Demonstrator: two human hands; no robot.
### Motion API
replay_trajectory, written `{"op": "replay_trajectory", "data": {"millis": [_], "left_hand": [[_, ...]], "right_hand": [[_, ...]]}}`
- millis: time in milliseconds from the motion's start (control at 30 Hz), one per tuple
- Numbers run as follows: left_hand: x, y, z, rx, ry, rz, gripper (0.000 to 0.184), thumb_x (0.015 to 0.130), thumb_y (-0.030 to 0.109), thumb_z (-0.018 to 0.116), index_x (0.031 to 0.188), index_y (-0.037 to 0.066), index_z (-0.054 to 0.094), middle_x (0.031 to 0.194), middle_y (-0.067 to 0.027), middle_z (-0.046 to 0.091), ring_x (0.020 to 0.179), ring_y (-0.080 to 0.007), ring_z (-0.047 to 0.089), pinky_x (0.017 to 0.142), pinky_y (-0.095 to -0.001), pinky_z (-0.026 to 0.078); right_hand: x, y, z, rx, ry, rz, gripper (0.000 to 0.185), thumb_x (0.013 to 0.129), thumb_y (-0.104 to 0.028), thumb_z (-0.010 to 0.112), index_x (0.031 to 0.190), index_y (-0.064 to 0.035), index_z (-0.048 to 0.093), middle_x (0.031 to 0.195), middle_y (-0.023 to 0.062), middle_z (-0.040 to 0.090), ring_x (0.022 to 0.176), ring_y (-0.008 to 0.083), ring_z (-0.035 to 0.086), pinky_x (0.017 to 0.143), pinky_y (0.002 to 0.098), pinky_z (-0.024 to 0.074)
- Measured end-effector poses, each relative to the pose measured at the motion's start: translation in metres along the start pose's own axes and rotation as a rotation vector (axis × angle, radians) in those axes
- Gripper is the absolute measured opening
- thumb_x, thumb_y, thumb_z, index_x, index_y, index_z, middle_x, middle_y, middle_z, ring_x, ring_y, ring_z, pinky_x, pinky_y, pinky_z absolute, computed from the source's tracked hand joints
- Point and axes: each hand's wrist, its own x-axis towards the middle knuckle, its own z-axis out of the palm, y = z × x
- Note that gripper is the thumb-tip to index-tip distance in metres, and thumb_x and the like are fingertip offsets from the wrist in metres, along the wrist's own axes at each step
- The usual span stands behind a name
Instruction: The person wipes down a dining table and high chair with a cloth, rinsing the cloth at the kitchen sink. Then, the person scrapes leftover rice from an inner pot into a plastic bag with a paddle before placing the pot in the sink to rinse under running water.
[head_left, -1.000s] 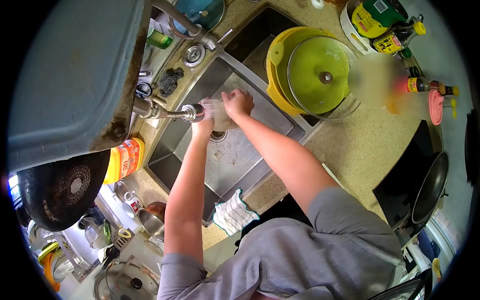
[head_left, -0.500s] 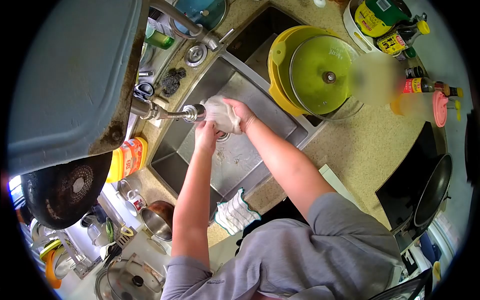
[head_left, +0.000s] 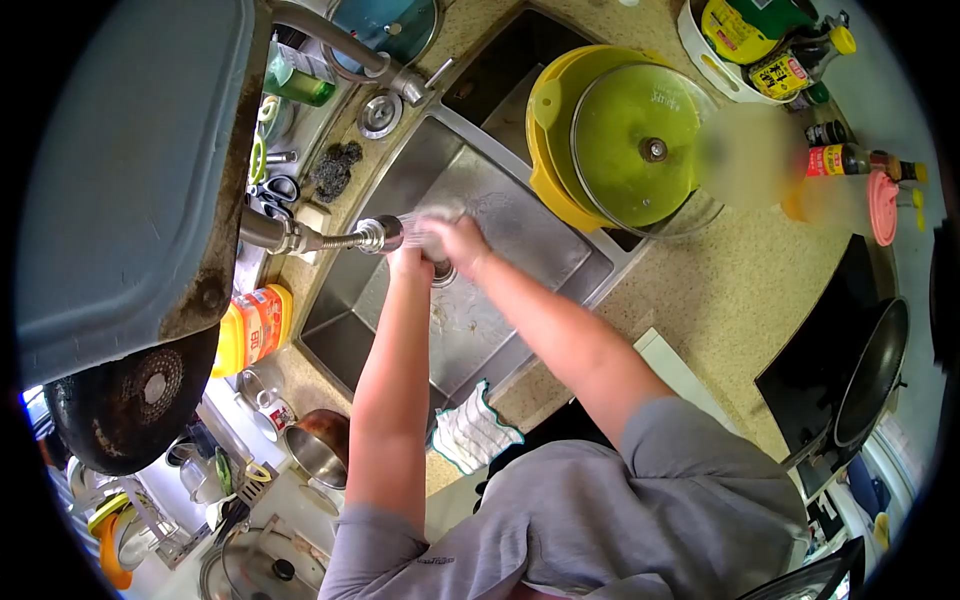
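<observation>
Under the faucet head (head_left: 380,235), water streams onto a whitish cloth (head_left: 443,209), blurred by motion and largely covered by my hands. My left hand (head_left: 410,262) is closed on the cloth's near side, close to the faucet, its fingers partly hidden. My right hand (head_left: 460,243) presses over the cloth from the right, fingers bent and smeared. Both hands are above the drain of the steel sink (head_left: 490,310), whose floor is wet and carries small bits of debris.
A yellow basin (head_left: 548,150) with a glass lid (head_left: 640,145) stands over the second sink bowl. A striped cloth (head_left: 478,430) hangs at the sink's front edge. A steel scrubber (head_left: 335,170), scissors (head_left: 275,190) and an orange-labelled container (head_left: 258,325) line the left side.
The whitish cloth was spread wider between my hands and is now bunched smaller. My right hand has moved left, close to my left hand. The view has shifted slightly.
</observation>
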Motion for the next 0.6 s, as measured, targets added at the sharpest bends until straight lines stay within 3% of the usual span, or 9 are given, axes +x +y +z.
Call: {"op": "replay_trajectory", "data": {"millis": [67,167,233,300,367,400,500,567,600], "left_hand": [[-0.01,0.015,0.002,-0.236,-0.22,-0.057,0.036,0.097,0.032,0.053,0.117,0.002,0.056,0.117,-0.0108,0.061,0.105,-0.0258,0.059,0.092,-0.0372,0.047],[-0.07,0.038,0.022,-0.532,-0.558,-0.073,0.045,0.099,0.039,0.047,0.124,0.002,0.054,0.123,-0.0105,0.06,0.113,-0.0258,0.057,0.099,-0.0394,0.045],[-0.078,0.036,0.028,-0.553,-0.591,-0.027,0.051,0.1,0.043,0.042,0.129,0.003,0.052,0.128,-0.0104,0.059,0.118,-0.0258,0.055,0.104,-0.0408,0.043],[-0.057,0.029,0.017,-0.483,-0.449,-0.101,0.048,0.101,0.04,0.043,0.129,0.003,0.052,0.128,-0.011,0.059,0.118,-0.0258,0.055,0.104,-0.0405,0.043],[-0.048,0.029,0.015,-0.421,-0.308,-0.175,0.045,0.101,0.037,0.044,0.129,0.004,0.052,0.129,-0.0117,0.058,0.119,-0.0258,0.054,0.104,-0.0401,0.043],[-0.052,0.032,0.016,-0.501,-0.349,-0.135,0.039,0.101,0.034,0.047,0.126,0.004,0.054,0.126,-0.0112,0.059,0.116,-0.0267,0.056,0.103,-0.0406,0.044],[-0.039,0.023,0.011,-0.536,-0.296,-0.179,0.042,0.099,0.041,0.05,0.118,0.004,0.057,0.116,-0.0101,0.062,0.107,-0.0258,0.06,0.101,-0.0411,0.046],[-0.025,0.017,0.003,-0.56,-0.33,-0.198,0.044,0.098,0.045,0.05,0.116,0.005,0.058,0.113,-0.0107,0.063,0.107,-0.0277,0.06,0.1,-0.0427,0.046],[-0.036,0.028,0.011,-0.669,-0.584,-0.272,0.047,0.098,0.048,0.049,0.116,0.006,0.058,0.113,-0.011,0.063,0.107,-0.0289,0.06,0.1,-0.0438,0.046]], "right_hand": [[-0.03,-0.011,0.043,-0.262,0.001,-0.148,0.045,0.086,-0.025,0.069,0.127,-0.01,0.058,0.126,0.0143,0.058,0.12,0.0276,0.054,0.1,0.0439,0.0439],[-0.043,-0.009,0.073,-0.845,0.168,-0.74,0.04,0.084,-0.022,0.069,0.121,-0.0121,0.063,0.13,0.0206,0.053,0.127,0.0329,0.047,0.106,0.0472,0.037],[-0.021,-0.007,0.069,-1.273,0.491,-0.637,0.04,0.082,-0.026,0.07,0.119,-0.0123,0.065,0.13,0.0212,0.053,0.125,0.036,0.047,0.109,0.0474,0.0322],[0.024,0.002,0.043,-1.351,0.426,-0.551,0.04,0.085,-0.027,0.066,0.122,-0.0112,0.063,0.13,0.0191,0.055,0.123,0.0353,0.05,0.107,0.0436,0.0367],[0.037,-0.012,0.025,-1.113,0.103,-0.566,0.045,0.087,-0.026,0.063,0.129,-0.0105,0.057,0.129,0.0158,0.056,0.115,0.0337,0.056,0.097,0.0393,0.0469],[0.037,-0.014,0.021,-0.908,0.208,-0.543,0.043,0.089,-0.025,0.059,0.129,-0.0099,0.057,0.124,0.0169,0.059,0.112,0.0364,0.057,0.095,0.0398,0.0478],[0.022,-0.008,0.024,-0.943,0.336,-0.468,0.042,0.087,-0.02,0.061,0.127,-0.0066,0.059,0.125,0.0195,0.059,0.116,0.0385,0.055,0.098,0.0413,0.0469],[0.002,0.009,0.035,-1.249,0.235,-0.778,0.039,0.085,-0.014,0.06,0.122,-0.0028,0.059,0.126,0.0219,0.058,0.118,0.0401,0.055,0.099,0.042,0.0461],[-0.003,0.004,0.046,-1.255,0.409,-0.698,0.033,0.084,-0.003,0.059,0.117,0.0,0.062,0.113,0.0221,0.063,0.106,0.0376,0.061,0.089,0.0427,0.05]]}}
